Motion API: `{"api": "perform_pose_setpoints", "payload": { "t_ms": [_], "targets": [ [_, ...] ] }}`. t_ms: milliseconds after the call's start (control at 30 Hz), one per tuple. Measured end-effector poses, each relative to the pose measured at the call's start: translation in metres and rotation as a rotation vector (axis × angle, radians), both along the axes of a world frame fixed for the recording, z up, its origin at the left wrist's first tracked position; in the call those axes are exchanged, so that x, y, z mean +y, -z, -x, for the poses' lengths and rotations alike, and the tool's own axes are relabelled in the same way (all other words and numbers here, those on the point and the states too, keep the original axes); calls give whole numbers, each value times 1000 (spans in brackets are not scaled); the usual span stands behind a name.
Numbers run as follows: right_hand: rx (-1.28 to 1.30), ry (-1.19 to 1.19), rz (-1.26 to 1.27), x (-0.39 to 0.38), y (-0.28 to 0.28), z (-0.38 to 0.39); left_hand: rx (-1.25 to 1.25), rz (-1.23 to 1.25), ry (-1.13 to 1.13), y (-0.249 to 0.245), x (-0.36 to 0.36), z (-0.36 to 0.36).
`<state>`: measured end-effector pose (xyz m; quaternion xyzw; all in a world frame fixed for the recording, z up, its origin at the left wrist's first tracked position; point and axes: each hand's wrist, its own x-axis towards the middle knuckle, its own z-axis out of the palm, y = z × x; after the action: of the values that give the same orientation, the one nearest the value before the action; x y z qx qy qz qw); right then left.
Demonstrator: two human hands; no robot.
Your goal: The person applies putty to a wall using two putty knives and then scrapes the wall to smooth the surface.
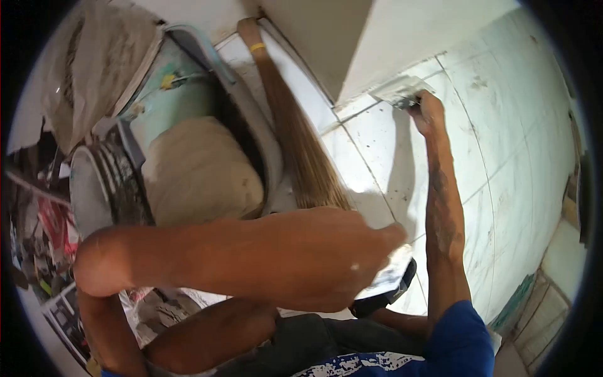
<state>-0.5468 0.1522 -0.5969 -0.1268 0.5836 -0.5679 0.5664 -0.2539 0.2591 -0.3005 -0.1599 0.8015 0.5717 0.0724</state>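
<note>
My right hand [431, 112] reaches forward and is closed on a putty knife [402, 89], whose wide, whitish blade lies at the joint between the wall and the tiles. My left forearm crosses in front of my body. My left hand [361, 248] is closed above a flat piece coated in white paste [392, 271], seemingly gripping it, though the fingers are mostly hidden. A pale wall [402, 38] with a projecting corner rises above the putty knife. White tiles [468, 119] with dark joint lines spread around my right arm.
A stick broom [289, 125] leans by the wall corner. Left of it, a teal-lined container [217, 56] holds a beige sack [195, 166]. A dirty bucket [91, 185] and cluttered odds and ends [47, 251] lie farther left. My dark sandal [383, 301] is below my left hand.
</note>
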Motion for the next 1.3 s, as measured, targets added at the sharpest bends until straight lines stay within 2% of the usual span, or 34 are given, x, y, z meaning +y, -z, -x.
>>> {"api": "perform_pose_setpoints", "payload": {
  "t_ms": [33,133,167,200,267,367,433,500,600,667,767,867,900,967,1067,1200,1300],
  "targets": [
    [14,-39,26,-3,27,13,-24,-39,-16,1,0,-3],
    [0,54,-90,-3,17,2,-95,-47,4,-4,-5,-6],
    [-49,91,-45,-1,9,-5,-133,-25,1,-8,-8,-8],
    [46,38,-103,-3,6,-6,-148,-17,-4,-9,-8,-7],
    [-33,86,-38,-9,9,-9,-188,-6,-27,-10,-10,-6],
    [11,44,-41,-25,12,-8,-316,-83,-31,-12,-12,-5],
    [79,-38,-51,-43,14,-6,-281,-74,-33,-11,-12,-6],
    [131,-136,-12,-53,4,-8,-241,-46,-27,-9,-11,-7],
    [161,-121,-7,-60,-23,-15,-161,40,-16,-6,-10,-9],
    [152,-106,95,-53,-42,-8,-80,105,-16,0,-7,-11],
    [107,0,235,-30,-66,19,-289,-49,-14,-9,-19,2],
    [27,97,148,-11,-69,35,-363,-92,-1,-12,-27,8],
    [36,171,96,-16,-52,39,-289,-22,-3,-9,-27,7],
    [63,128,49,-19,-23,48,-134,105,0,-1,-22,0],
    [90,78,1,-37,4,54,-160,75,-46,-2,-25,3],
    [134,50,-4,-67,12,49,-279,3,-75,-6,-33,8],
    [158,-42,122,-81,8,44,-319,10,-69,-6,-36,11]
  ]
}}
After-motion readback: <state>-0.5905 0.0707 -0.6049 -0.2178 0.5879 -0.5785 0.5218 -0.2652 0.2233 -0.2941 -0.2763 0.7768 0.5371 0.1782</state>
